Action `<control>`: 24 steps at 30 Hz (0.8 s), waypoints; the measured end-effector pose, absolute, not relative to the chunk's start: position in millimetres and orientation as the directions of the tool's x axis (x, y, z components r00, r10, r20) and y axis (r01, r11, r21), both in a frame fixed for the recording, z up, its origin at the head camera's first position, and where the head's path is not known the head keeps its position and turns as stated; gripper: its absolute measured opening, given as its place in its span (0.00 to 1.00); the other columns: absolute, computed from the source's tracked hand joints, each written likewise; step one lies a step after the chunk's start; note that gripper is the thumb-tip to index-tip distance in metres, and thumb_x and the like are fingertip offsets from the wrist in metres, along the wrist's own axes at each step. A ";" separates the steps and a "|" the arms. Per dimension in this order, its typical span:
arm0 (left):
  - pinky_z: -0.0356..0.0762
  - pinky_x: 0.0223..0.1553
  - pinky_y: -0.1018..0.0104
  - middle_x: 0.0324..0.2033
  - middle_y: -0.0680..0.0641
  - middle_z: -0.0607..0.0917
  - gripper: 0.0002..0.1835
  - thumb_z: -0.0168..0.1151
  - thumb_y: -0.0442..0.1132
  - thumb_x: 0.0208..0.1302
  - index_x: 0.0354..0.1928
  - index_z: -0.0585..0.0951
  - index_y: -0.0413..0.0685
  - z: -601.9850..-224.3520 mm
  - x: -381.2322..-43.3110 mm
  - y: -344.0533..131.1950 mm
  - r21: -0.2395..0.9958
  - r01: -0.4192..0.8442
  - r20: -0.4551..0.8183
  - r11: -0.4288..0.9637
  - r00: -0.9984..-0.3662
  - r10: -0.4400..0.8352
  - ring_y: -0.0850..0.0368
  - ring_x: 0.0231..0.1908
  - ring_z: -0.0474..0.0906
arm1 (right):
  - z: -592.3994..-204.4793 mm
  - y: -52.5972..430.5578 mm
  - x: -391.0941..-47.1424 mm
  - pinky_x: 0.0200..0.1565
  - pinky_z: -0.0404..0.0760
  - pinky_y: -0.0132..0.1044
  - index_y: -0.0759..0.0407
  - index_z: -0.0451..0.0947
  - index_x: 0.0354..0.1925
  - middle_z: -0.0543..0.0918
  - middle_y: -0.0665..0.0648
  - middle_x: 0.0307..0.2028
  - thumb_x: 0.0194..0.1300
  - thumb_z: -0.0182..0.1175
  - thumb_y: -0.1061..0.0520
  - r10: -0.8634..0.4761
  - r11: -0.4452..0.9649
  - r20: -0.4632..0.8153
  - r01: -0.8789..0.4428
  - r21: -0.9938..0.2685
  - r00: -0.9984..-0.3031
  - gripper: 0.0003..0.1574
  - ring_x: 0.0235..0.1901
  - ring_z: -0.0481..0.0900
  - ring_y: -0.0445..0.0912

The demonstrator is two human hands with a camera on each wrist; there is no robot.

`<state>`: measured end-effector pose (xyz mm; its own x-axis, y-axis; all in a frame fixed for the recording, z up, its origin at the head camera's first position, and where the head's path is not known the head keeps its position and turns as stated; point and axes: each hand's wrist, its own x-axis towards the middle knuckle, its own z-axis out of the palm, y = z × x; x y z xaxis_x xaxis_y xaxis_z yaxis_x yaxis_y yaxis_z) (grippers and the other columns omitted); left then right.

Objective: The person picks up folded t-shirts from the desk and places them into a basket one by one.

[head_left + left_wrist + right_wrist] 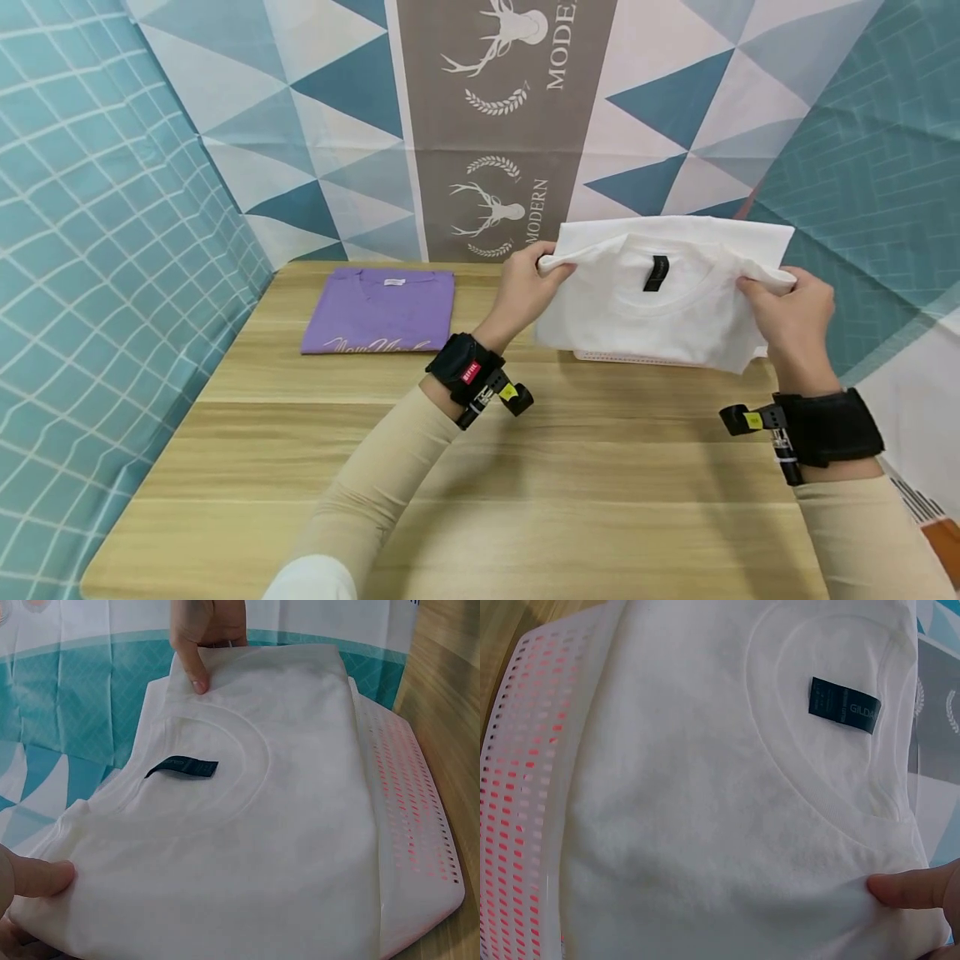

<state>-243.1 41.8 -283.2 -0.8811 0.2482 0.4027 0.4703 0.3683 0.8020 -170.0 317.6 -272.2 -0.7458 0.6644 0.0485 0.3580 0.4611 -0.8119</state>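
A folded white T-shirt (660, 312) with a black neck label (656, 273) is held up at the back right of the table. My left hand (523, 283) pinches its left shoulder, thumb on top. On the opposite shoulder, my right hand (798, 312) pinches the cloth the same way. Under the shirt is a white perforated basket (420, 802), mostly covered; something reddish shows through its holes in both wrist views. A folded purple T-shirt (382, 310) with pale lettering lies flat to the left of my left hand.
The wooden table (495, 467) carries these things. A patterned cloth (502, 125) hangs behind its back edge, and a blue tiled-print cloth (112, 208) hangs along the left side. Dark straps with small cameras sit on both wrists.
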 end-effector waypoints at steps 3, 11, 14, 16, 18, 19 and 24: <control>0.79 0.43 0.65 0.47 0.40 0.87 0.17 0.64 0.39 0.63 0.50 0.81 0.37 -279.5 -247.4 49.3 0.783 0.475 0.404 0.401 -0.879 0.252 0.50 0.44 0.84 | -270.7 322.9 -174.8 0.56 0.77 0.44 0.61 0.69 0.65 0.73 0.46 0.48 0.65 0.57 0.47 0.678 0.465 0.068 0.356 -0.811 -0.732 0.35 0.47 0.73 0.41; 0.78 0.44 0.66 0.46 0.40 0.87 0.15 0.62 0.39 0.64 0.49 0.81 0.36 -272.0 -258.1 67.9 0.768 0.493 0.400 0.409 -0.868 0.294 0.50 0.45 0.83 | -264.3 338.4 -184.5 0.63 0.73 0.48 0.57 0.66 0.67 0.70 0.50 0.60 0.66 0.55 0.44 0.688 0.467 0.069 0.367 -0.805 -0.723 0.36 0.59 0.71 0.48; 0.79 0.45 0.66 0.47 0.40 0.87 0.15 0.61 0.38 0.65 0.49 0.81 0.36 -270.1 -262.1 74.6 0.760 0.495 0.400 0.420 -0.867 0.298 0.51 0.46 0.83 | -260.6 343.4 -190.3 0.65 0.71 0.50 0.57 0.64 0.69 0.67 0.55 0.66 0.66 0.54 0.42 0.681 0.476 0.068 0.371 -0.797 -0.729 0.38 0.64 0.67 0.52; 0.79 0.45 0.67 0.48 0.41 0.87 0.15 0.61 0.37 0.65 0.50 0.81 0.37 -269.2 -264.9 79.2 0.759 0.494 0.401 0.425 -0.868 0.294 0.51 0.47 0.83 | -258.0 346.6 -194.6 0.66 0.71 0.51 0.57 0.64 0.69 0.67 0.57 0.67 0.67 0.53 0.41 0.677 0.488 0.077 0.368 -0.791 -0.732 0.38 0.64 0.67 0.53; 0.79 0.44 0.67 0.48 0.41 0.87 0.14 0.61 0.37 0.65 0.50 0.81 0.37 -268.6 -267.8 83.7 0.761 0.491 0.402 0.425 -0.870 0.285 0.52 0.47 0.83 | -255.5 349.7 -199.0 0.66 0.71 0.51 0.57 0.64 0.69 0.67 0.58 0.67 0.67 0.53 0.41 0.678 0.503 0.093 0.369 -0.781 -0.729 0.38 0.64 0.68 0.53; 0.79 0.44 0.68 0.47 0.41 0.87 0.14 0.61 0.37 0.65 0.50 0.81 0.38 -268.2 -268.9 85.6 0.760 0.491 0.406 0.426 -0.871 0.279 0.52 0.47 0.83 | -254.4 351.3 -201.1 0.66 0.71 0.51 0.57 0.64 0.68 0.68 0.57 0.67 0.67 0.53 0.41 0.681 0.507 0.101 0.367 -0.780 -0.725 0.38 0.63 0.68 0.52; 0.77 0.40 0.70 0.45 0.43 0.88 0.12 0.60 0.37 0.65 0.48 0.82 0.39 -267.0 -273.6 94.2 0.752 0.498 0.423 0.432 -0.867 0.263 0.52 0.44 0.84 | -251.9 360.1 -208.5 0.65 0.72 0.49 0.56 0.65 0.67 0.72 0.48 0.60 0.66 0.53 0.42 0.691 0.506 0.105 0.374 -0.777 -0.715 0.37 0.62 0.70 0.51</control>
<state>-273.6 94.2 -267.0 -0.8671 0.2633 0.4229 0.4979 0.4321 0.7519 -208.5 360.1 -251.9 -0.7153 0.6909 0.1053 0.3745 0.5061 -0.7769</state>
